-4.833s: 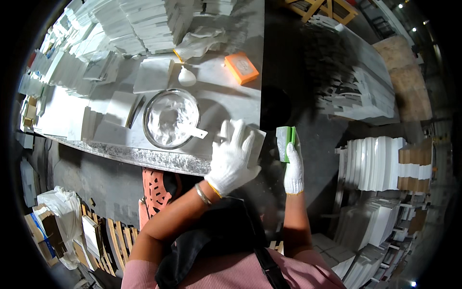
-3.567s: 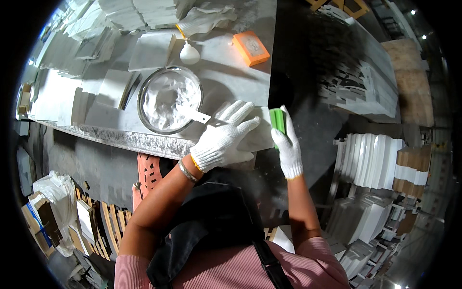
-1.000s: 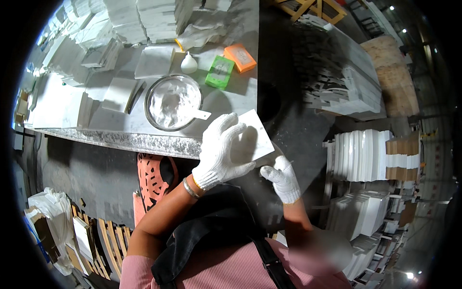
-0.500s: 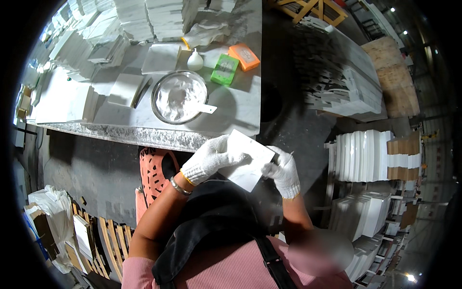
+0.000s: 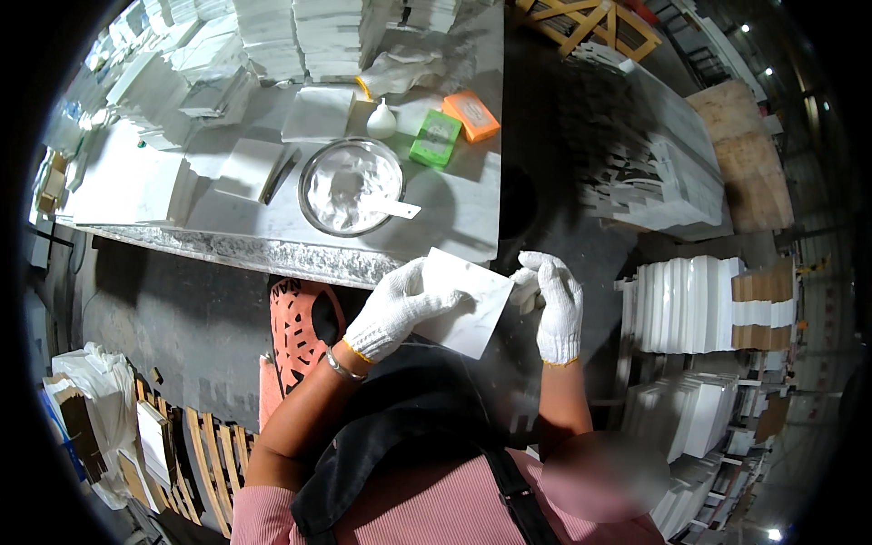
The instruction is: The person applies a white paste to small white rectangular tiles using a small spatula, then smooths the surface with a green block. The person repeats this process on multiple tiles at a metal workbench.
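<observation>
A square, pale marble tile with faint grey veining is held in front of my body. My left hand, in a white knitted glove, grips it by its left side, thumb across the face. Just off the tile's right edge is my gloved right hand, its fingers loosely bent and apart with nothing visible in them. Beyond the tile, on the table, stands a round metal bowl of white paste. A white-handled spatula rests in it, its handle over the rim.
On the marble-topped table are a green box, an orange box, a white squeeze bottle, loose tiles and tall tile stacks. Stacked slabs stand on the right. A patterned orange piece lies below the table edge.
My right hand has let go of the tile's right edge and moved slightly right, its fingers now raised. The left hand keeps its hold on the tile. The view has shifted a little.
</observation>
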Tool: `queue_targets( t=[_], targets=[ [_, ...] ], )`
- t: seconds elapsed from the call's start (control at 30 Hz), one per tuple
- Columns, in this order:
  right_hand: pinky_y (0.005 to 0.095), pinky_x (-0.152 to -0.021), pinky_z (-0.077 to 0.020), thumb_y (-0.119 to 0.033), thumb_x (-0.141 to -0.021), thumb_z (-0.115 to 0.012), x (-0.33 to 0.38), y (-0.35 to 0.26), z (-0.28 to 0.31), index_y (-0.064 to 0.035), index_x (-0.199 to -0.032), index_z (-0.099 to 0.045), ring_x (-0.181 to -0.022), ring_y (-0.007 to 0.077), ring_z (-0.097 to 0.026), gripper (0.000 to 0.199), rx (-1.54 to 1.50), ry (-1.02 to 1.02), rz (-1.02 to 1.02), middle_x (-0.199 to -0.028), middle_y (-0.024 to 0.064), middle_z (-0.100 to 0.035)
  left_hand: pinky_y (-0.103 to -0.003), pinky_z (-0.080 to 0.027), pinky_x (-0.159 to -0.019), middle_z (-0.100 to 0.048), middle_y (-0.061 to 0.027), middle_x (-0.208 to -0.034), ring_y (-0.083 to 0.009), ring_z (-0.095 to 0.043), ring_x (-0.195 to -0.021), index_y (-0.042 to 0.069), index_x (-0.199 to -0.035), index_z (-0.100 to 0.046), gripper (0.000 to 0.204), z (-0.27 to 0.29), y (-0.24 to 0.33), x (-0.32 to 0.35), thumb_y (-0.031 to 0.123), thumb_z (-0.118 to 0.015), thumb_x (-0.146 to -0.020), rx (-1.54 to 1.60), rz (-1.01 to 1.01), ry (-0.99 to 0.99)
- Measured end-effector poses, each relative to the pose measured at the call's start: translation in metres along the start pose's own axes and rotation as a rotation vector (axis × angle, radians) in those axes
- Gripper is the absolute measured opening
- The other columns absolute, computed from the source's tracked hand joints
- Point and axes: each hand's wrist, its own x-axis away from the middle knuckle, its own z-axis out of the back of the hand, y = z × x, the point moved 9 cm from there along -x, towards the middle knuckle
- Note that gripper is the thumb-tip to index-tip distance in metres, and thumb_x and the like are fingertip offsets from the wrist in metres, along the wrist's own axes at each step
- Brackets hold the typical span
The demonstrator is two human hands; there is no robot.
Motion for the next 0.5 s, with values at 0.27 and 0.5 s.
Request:
queue_targets(
  t=[0.27,0.5],
  targets=[
    [0.0227,-0.082,-0.0483,-0.028,-0.104,-0.06,0.004,0.022,-0.021,0.0021,-0.12,-0.069,-0.092,0.0077,-0.063,0.036,-0.055,-0.122,-0.051,-0.106,0.0058,-0.073,-0.03,-0.05,-0.094,-0.069,-0.0068,-0.115,-0.0125,-0.064,-0.104,-0.002,-0.127,-0.059,0.047,0.007,0.003,0.004,0.022,-0.078,-0.091,-0.029,-0.019,0.074],
    [0.0216,-0.072,-0.0503,-0.013,-0.099,-0.066,0.044,0.055,-0.038,0.0011,-0.12,-0.068,-0.088,0.0056,-0.061,0.025,-0.011,-0.248,-0.237,-0.1,0.0014,-0.069,-0.028,-0.05,-0.096,-0.067,-0.0054,-0.12,-0.0111,-0.062,-0.109,0.0,-0.132,-0.057,0.046,0.019,0.004,0.002,0.018,-0.074,-0.093,-0.097,-0.068,0.13]
  ],
)
